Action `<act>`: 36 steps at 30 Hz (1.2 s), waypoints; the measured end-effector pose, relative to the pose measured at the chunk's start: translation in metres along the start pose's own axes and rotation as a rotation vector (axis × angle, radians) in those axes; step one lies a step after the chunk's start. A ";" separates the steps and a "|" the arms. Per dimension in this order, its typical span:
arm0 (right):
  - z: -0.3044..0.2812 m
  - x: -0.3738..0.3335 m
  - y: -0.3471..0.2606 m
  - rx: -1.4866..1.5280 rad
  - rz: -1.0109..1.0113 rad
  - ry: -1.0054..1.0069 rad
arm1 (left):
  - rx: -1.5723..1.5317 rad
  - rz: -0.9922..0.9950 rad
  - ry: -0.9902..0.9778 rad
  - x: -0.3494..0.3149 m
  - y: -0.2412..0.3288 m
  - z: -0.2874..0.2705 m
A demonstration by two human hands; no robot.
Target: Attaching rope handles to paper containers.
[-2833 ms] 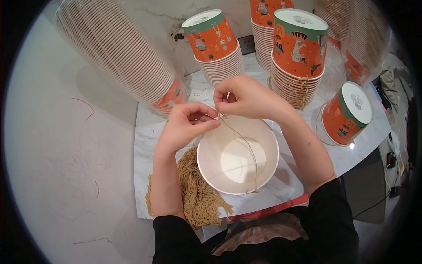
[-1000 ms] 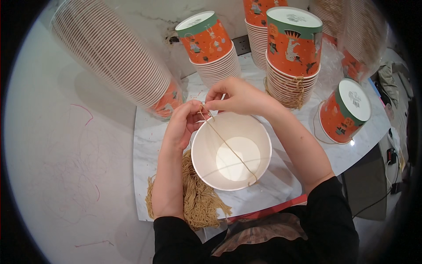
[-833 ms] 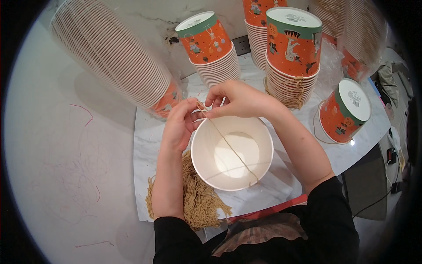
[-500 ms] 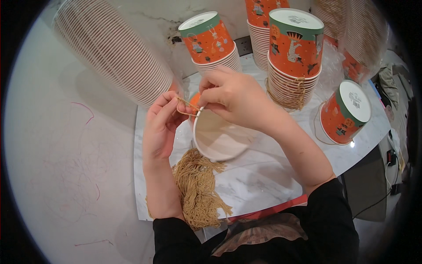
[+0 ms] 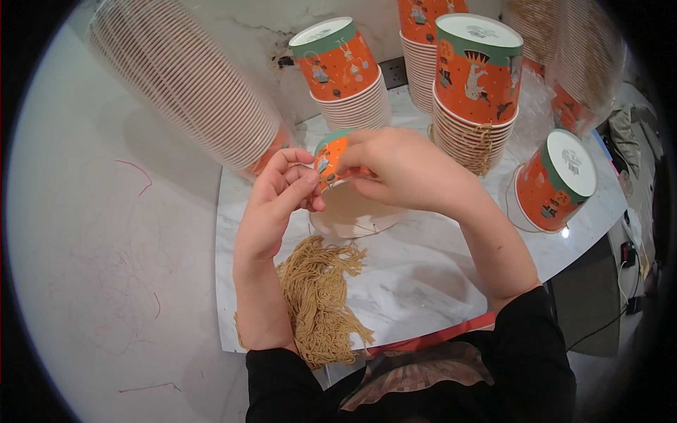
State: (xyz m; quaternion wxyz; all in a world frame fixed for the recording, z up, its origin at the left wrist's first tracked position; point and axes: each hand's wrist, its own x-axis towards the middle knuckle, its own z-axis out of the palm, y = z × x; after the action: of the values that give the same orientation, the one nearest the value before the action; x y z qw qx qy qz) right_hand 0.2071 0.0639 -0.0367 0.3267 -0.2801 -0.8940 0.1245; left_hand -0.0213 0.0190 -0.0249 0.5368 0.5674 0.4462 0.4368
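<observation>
A paper bucket (image 5: 352, 215), orange and green outside with a pale inside, tilts on the table with its mouth toward me. My right hand (image 5: 402, 166) closes over its rim from the right, the fingers against the printed outer wall. At the left of the rim, my left hand (image 5: 278, 197) has thumb and fingertips pinched together on a thin tan cord, mostly hidden by the fingers. A short bit of cord shows against the bucket's inner wall. A bundle of loose tan cords (image 5: 317, 303) lies beside my left forearm.
Upside-down bucket stacks (image 5: 347, 92) stand at the back, one stack (image 5: 474, 106) with cord hanging around it. A single upturned bucket (image 5: 553, 183) sits at the right. A long plastic-wrapped stack (image 5: 187, 84) leans at the far left. The marble-patterned table (image 5: 423, 310) has a curved right edge.
The bucket has tilted and turned, showing more of its printed side. The cord loop between my hands has drawn in and is barely visible. My left fingers have moved slightly right, down to the rim.
</observation>
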 end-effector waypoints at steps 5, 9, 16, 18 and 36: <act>-0.003 0.005 -0.006 0.225 0.024 0.070 | 0.000 0.025 -0.042 0.000 -0.001 0.003; 0.003 0.009 -0.003 0.348 0.002 0.084 | 0.002 0.070 -0.025 -0.003 0.000 0.008; 0.017 0.013 0.009 0.446 -0.007 0.121 | -0.014 0.123 0.022 0.001 -0.004 0.010; 0.019 0.014 0.012 0.443 -0.019 0.121 | -0.022 0.124 0.034 0.002 -0.004 0.011; 0.038 0.019 0.018 0.346 0.013 0.144 | 0.011 0.055 0.015 0.011 -0.010 -0.006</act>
State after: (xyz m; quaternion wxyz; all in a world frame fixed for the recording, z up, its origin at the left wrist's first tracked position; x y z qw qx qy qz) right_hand 0.1780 0.0880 -0.0624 0.4322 -0.2339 -0.8317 0.2584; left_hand -0.0249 0.0313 -0.0349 0.5183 0.5792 0.4365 0.4533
